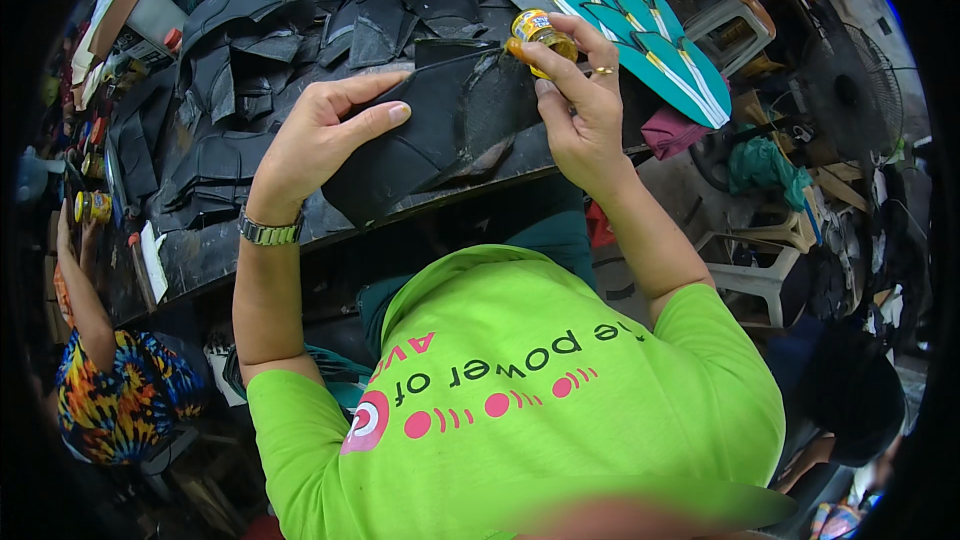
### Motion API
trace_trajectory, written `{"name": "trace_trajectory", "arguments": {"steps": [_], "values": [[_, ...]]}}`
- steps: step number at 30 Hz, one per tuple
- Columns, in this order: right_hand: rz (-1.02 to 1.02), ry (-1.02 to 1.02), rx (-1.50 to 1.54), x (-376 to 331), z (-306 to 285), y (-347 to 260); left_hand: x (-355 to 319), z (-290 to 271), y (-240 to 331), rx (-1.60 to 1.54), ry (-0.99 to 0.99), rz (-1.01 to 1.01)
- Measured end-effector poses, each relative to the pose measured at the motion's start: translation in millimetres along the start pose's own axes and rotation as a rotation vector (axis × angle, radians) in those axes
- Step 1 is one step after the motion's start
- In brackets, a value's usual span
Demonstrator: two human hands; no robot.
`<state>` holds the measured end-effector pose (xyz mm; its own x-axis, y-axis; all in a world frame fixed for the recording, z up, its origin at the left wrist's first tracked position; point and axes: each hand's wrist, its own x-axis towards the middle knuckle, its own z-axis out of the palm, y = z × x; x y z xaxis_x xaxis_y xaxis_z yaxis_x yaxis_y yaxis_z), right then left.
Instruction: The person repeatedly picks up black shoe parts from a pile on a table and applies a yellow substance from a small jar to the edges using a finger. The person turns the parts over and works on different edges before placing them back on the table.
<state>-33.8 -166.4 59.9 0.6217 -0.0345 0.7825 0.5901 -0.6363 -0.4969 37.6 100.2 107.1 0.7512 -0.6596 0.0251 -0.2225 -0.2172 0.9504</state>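
Note:
My left hand (330, 135) pinches the left edge of a thin black sheet piece (415, 135) between thumb and fingers. The piece hangs over the table's front edge, with several black pieces under it. My right hand (585, 110), a ring on one finger, is at the sheet's far right corner. Its fingertips close on a small amber-coloured knob-like thing (516, 49), whose kind I cannot make out. Right behind those fingers is a small glass jar (545, 32) with a yellow label, partly hidden; whether my hand touches it I cannot tell.
Black cut pieces (260, 50) cover the dark table (215, 258). Teal sole-shaped pieces with white straps (670, 70) lie in overlapping rows at the far right. A co-worker in a patterned shirt (130, 380) holds a yellow-labelled jar (93, 207) at the left. Plastic stools (750, 275) and a fan (850, 80) stand right.

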Motion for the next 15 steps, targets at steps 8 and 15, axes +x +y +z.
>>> {"name": "trace_trajectory", "arguments": {"steps": [8, 15], "values": [[-0.097, -0.097, -0.265, -1, 5, 3, -1, 5, 0, 0.06, -0.038, 0.032], [-0.11, -0.058, -0.096, 10, 11, -2, 0, 13, -3, 0.136, 0.009, 0.071]]}}
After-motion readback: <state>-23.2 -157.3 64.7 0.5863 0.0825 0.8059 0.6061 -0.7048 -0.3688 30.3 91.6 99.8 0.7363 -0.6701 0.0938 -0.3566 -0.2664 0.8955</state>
